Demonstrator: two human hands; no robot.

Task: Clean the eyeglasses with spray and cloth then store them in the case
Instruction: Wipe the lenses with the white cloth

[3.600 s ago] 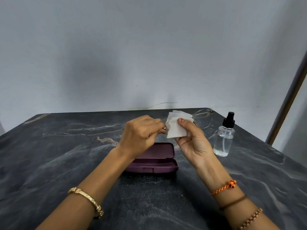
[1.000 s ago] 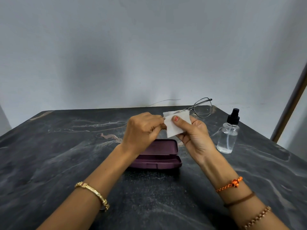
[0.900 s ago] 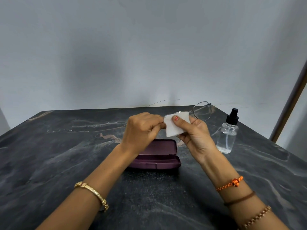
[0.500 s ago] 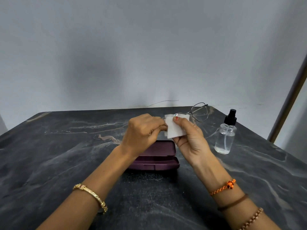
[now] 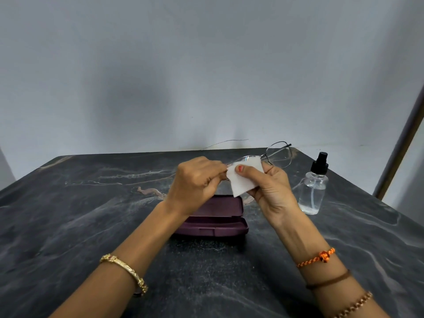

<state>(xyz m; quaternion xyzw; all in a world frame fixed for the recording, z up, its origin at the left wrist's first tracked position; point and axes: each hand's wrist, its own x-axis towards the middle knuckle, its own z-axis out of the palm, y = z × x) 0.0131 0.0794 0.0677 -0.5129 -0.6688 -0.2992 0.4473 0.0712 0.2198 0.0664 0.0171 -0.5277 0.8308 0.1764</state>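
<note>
Thin wire-framed eyeglasses (image 5: pixel 280 154) are held in the air above the table. My left hand (image 5: pixel 195 180) pinches their left end with curled fingers. My right hand (image 5: pixel 268 187) pinches a white cloth (image 5: pixel 241 182) folded over the left lens, thumb on the near side. The right lens sticks out bare beyond the cloth. A dark purple glasses case (image 5: pixel 220 214) lies open on the table just below my hands. A clear spray bottle (image 5: pixel 314 187) with a black nozzle stands upright to the right.
The dark marbled table (image 5: pixel 91 226) ends at a grey wall behind. Its right edge runs diagonally near the bottle. A brown post (image 5: pixel 399 143) leans at the far right.
The cloth and glasses have shifted only slightly in my hands, and the bare lens has tilted a little. Both grips are the same.
</note>
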